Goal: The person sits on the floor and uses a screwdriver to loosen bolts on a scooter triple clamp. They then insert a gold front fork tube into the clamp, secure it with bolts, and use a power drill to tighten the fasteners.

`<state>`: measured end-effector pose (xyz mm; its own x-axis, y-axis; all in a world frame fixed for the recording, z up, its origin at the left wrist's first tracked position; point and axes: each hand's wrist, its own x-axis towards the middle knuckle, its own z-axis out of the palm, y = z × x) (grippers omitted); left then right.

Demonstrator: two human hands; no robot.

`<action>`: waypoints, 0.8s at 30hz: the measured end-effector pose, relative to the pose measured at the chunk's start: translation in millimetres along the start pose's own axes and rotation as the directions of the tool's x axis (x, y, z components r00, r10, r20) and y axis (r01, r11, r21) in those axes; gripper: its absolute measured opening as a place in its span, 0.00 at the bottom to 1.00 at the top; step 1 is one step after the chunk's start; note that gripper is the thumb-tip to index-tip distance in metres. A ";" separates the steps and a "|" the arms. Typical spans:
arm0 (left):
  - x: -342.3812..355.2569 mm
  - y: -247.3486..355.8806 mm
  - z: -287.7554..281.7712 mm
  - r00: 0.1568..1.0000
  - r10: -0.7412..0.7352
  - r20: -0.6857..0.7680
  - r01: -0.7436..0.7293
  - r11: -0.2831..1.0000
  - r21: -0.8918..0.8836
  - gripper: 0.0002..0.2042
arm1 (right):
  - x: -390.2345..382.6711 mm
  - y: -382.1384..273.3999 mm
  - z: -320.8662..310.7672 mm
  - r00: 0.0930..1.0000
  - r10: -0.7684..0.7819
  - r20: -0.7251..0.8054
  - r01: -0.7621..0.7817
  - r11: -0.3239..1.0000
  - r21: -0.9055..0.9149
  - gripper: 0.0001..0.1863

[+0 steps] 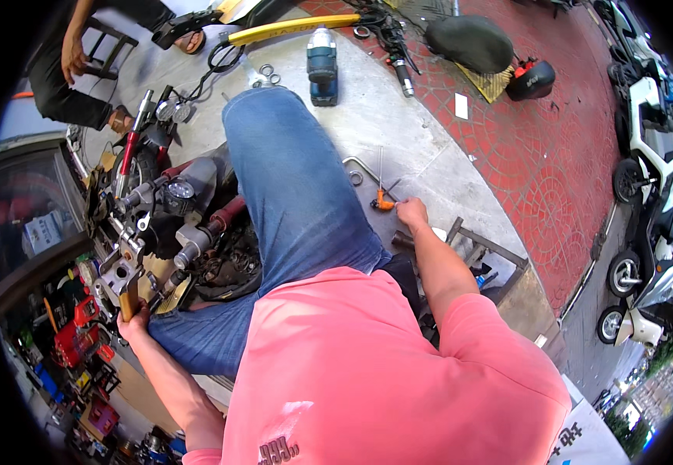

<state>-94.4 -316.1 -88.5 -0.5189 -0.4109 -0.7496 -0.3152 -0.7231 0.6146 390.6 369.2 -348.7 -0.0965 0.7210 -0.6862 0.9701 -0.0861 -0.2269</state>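
At the lower left, my left hand point(136, 323) is closed round the yellowish edge of a silver metal bracket point(116, 282) with a round hole. The bracket is beside the front end of a partly dismantled motorcycle point(197, 232). My right hand point(412, 214) reaches down to the concrete on the right, its fingers pinched at the end of an orange-handled tool point(383, 203). Beside that tool lie a bent metal wrench point(361, 164) and a metal ring point(356, 178). My denim-covered knee stands between the two hands.
A blue cordless power tool point(322, 70) stands upright ahead, near several metal rings point(267, 74). Beyond are a yellow body panel point(294, 29), handlebar parts point(400, 74) and a black seat point(470, 44). Another person's hand point(73, 60) is at the upper left. Scooters point(650, 178) line the right.
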 end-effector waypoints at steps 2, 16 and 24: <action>3.4 -6.4 2.1 1.000 0.020 -0.015 -0.019 0.998 0.059 0.16 | -5.0 -16.7 0.6 0.999 0.041 -0.016 -0.041 0.999 0.007 0.23; -49.0 -47.0 22.5 0.985 0.143 -0.092 -0.121 0.969 0.217 0.14 | 34.2 -28.4 30.4 0.998 -0.041 -0.051 0.041 0.999 -0.005 0.25; -48.1 -55.0 12.0 0.985 0.152 -0.085 -0.142 0.984 0.111 0.19 | 1.8 -49.7 4.4 0.791 -0.612 -0.001 0.593 0.767 -0.245 0.20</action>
<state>-61.6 -249.9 -83.2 -0.4914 -0.5618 -0.6655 -0.3244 -0.5910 0.7385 341.2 371.7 -341.7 -0.6698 0.6233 -0.4035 0.7413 0.5299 -0.4119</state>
